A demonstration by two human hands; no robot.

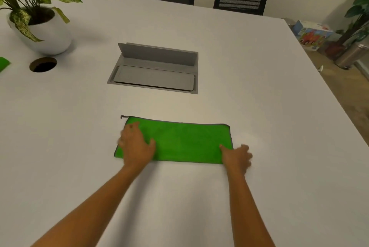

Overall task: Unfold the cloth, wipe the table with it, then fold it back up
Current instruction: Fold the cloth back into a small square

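The head view is showing a green cloth point(179, 143) lying flat on the white counter point(259, 87), folded into a long strip whose long axis is running left to right. The left hand point(135, 147) is resting spread and flat on its left end. The right hand point(237, 157) is sitting at the near right corner, fingers curled; whether it is pinching the corner, I cannot tell. Both hands are equally close.

green cloth point(183, 143) – folded, both hands on it
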